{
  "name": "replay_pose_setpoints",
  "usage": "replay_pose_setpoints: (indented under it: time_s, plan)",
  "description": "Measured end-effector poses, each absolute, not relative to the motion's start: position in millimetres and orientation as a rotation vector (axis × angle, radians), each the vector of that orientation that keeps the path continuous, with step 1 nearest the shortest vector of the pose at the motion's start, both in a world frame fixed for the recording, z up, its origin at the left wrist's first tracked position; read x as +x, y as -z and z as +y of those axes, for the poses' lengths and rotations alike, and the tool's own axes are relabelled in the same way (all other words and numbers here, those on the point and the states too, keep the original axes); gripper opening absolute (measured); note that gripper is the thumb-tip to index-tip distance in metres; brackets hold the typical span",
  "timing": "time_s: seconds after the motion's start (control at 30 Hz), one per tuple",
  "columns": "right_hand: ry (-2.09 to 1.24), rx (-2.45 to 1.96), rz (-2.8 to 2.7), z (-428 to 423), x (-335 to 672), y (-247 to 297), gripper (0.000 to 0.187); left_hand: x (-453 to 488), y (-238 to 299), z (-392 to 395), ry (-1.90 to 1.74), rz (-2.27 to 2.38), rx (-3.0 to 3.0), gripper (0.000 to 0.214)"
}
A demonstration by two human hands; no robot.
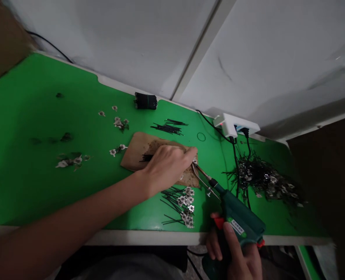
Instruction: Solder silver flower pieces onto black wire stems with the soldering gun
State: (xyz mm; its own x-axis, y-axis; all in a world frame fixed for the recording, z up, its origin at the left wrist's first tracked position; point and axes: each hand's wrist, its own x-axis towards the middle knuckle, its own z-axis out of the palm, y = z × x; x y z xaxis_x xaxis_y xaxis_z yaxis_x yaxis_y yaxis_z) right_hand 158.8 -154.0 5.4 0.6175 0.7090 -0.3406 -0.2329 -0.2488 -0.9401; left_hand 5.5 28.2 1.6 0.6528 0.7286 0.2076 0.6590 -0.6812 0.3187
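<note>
My right hand (236, 252) grips a green soldering gun (242, 217) by its handle, fingers near the red trigger. Its metal tip points up and left, meeting a small silvery metal part (194, 160) at the right end of a brown scorched board (133, 151). Over that board lies my left hand (169, 163), closed, thumb and fingertips beside the soldering tip. What it pinches is hidden by the hand. Black wires (146, 158) show on the board behind the left hand. Below it lie several wires with metal parts on their ends (185, 206).
A banded wire bundle (146, 101) and loose black wires (169, 127) lie toward the wall. Small metal parts (70, 160) are scattered at left. A white power strip (236, 124) with black cords stands at right, behind a tangled pile of wired parts (266, 179). A thin ring (201, 136) lies nearby.
</note>
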Motion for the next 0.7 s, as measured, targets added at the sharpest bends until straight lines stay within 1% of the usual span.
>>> replay_pose_setpoints:
  time_s: [0.27, 0.43, 0.7]
  plan:
    - [-1.024, -1.627, -0.454, -154, 173, -12, 0.034, 6, 0, 28, -0.478, 1.113, 2.653, 0.03]
    - [-1.055, -1.673, -0.464, -149, 170, -21, 0.033, 5, 0, 28, -0.515, 1.105, 2.658, 0.029]
    - [-0.987, -1.695, -0.481, -152, 166, -18, 0.033, 7, 0, 28, -0.53, 1.097, 2.685, 0.029]
